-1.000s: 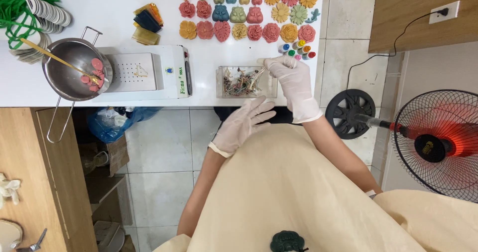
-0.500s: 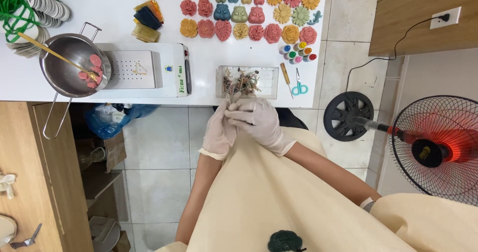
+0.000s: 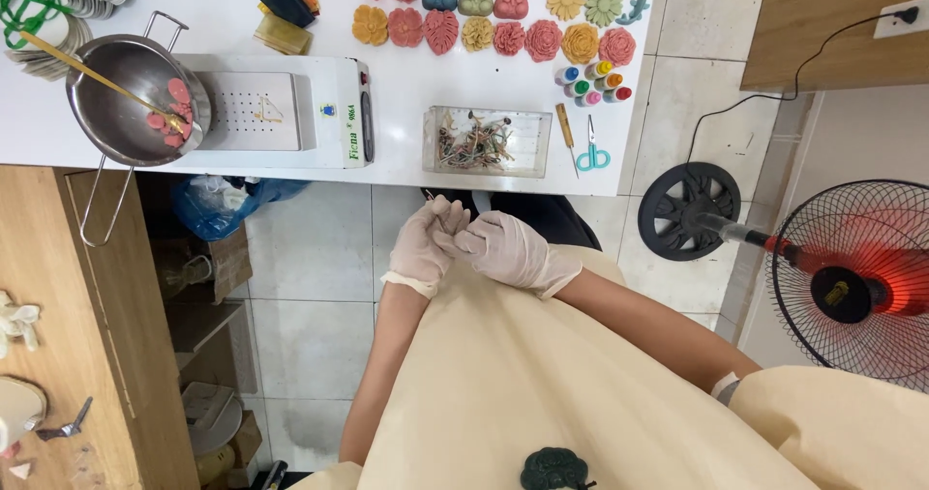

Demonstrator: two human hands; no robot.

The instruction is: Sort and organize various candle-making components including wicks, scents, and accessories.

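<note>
Both hands wear pale gloves and meet over my cream apron (image 3: 503, 374), just below the white table's front edge (image 3: 406, 176). My left hand (image 3: 421, 250) has its fingers curled, and a thin dark stick tip (image 3: 427, 195) pokes out above them. My right hand (image 3: 511, 248) closes over the left fingertips at the same spot. The clear plastic box (image 3: 484, 142) of small sticks stands on the table right above the hands.
A steel pot (image 3: 135, 98) with pink pieces and a gold spoon sits beside a white appliance (image 3: 281, 111). Coloured flower-shaped pieces (image 3: 503, 21), small paint bottles (image 3: 590, 79) and blue scissors (image 3: 592, 153) lie farther back. A red fan (image 3: 852, 282) stands right. A dark green piece (image 3: 554, 469) rests on the apron.
My right hand left the clear box, joined my left hand at the table's edge, and both drew back toward my body, closed together.
</note>
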